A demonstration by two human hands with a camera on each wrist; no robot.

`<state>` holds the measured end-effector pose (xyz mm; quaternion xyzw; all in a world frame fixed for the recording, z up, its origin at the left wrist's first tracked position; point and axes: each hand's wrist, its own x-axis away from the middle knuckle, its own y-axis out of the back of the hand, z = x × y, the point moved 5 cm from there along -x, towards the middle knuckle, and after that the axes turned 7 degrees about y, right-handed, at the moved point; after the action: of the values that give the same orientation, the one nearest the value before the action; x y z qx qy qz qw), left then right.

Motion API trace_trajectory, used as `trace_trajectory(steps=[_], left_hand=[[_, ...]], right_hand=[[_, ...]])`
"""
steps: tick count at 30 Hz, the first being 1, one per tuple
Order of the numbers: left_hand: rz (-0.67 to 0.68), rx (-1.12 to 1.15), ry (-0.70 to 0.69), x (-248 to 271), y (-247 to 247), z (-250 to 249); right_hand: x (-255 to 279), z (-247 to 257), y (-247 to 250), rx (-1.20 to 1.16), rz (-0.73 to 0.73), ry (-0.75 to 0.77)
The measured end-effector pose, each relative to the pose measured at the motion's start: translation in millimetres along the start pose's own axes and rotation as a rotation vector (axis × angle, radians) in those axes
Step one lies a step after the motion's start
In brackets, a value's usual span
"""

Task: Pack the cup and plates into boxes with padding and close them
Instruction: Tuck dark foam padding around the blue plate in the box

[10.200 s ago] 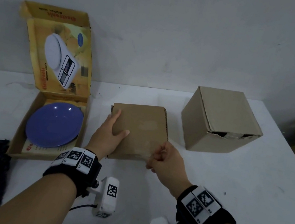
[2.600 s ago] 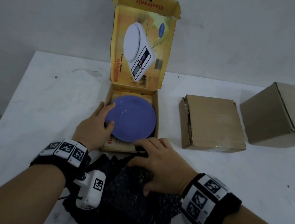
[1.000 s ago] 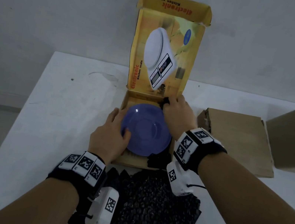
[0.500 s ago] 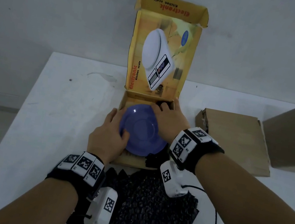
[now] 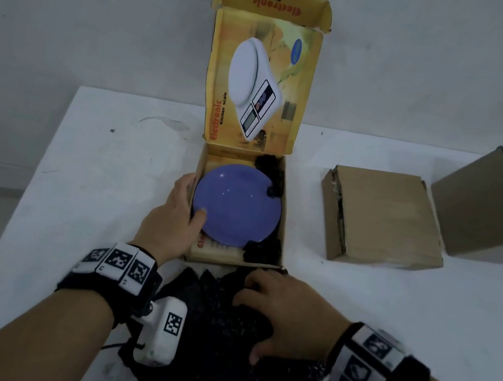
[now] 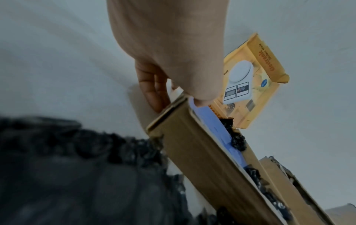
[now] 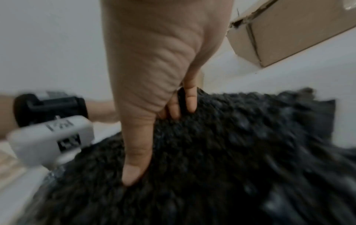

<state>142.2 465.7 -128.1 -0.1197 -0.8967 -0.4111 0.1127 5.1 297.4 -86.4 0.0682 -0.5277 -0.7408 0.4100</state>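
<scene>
The blue plate (image 5: pixel 237 205) lies flat in the yellow box (image 5: pixel 284 225), whose printed lid (image 5: pixel 258 81) stands upright against the wall behind. Black padding (image 5: pixel 271 173) is tucked between the plate's right rim and the box wall, at the far corner and again at the near right corner. The left hand (image 5: pixel 173 213) rests at the box's left side, thumb on the plate's near-left rim and fingers down the outside of the box wall, so its grip is clamped on plate and wall together; the left wrist view shows the thumb tip on the blue rim and the fingers against the cardboard edge. The right hand (image 5: pixel 285 315) lies palm down on the black padding sheet (image 5: pixel 214 367) spread on the surface (image 5: pixel 76 194) just in front of the box; its grip is apart, fingers nearly straight and pressed into the bubbled sheet. To the right of the yellow box sits a flat brown box (image 5: pixel 385 219), closed, and beyond that, just beside it, a taller brown box (image 5: pixel 500 205) at the frame's edge.
</scene>
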Motion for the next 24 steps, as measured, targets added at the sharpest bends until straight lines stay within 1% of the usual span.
trace_trajectory(steps=[1,4,7,9,14,15,20,23,24], left_hand=[[-0.01,0.004,-0.003,2.6,0.2,-0.1],[-0.02,0.033,-0.025,7.9,-0.6,-1.2],[-0.024,0.048,-0.034,9.3,-0.5,-0.5],[-0.032,0.052,-0.035,9.5,-0.2,-0.2],[-0.039,0.063,-0.046,9.9,-0.6,0.6],[-0.04,0.06,-0.046,9.9,-0.6,0.5],[-0.04,0.056,-0.039,9.3,-1.3,-1.1],[-0.045,0.051,-0.036,9.2,-0.8,-1.1],[-0.046,0.049,-0.035,9.6,-0.7,-1.3]], right_hand=[[0.6,-0.1,-10.0,0.044,0.015,-0.007],[4.8,-2.6,-14.8,0.037,-0.119,0.002],[11.8,-0.3,-5.3,-0.066,-0.262,0.009],[16.8,-0.3,6.1,-0.177,-0.369,-0.03],[29.1,-15.8,37.5,-0.593,-0.669,-0.19],[30.4,-20.0,41.8,-0.644,-0.719,-0.21],[28.1,-36.9,56.0,-0.609,-0.85,-0.393],[22.3,-40.9,59.9,-0.697,-0.933,-0.47],[19.6,-39.9,61.8,-0.704,-0.932,-0.502]])
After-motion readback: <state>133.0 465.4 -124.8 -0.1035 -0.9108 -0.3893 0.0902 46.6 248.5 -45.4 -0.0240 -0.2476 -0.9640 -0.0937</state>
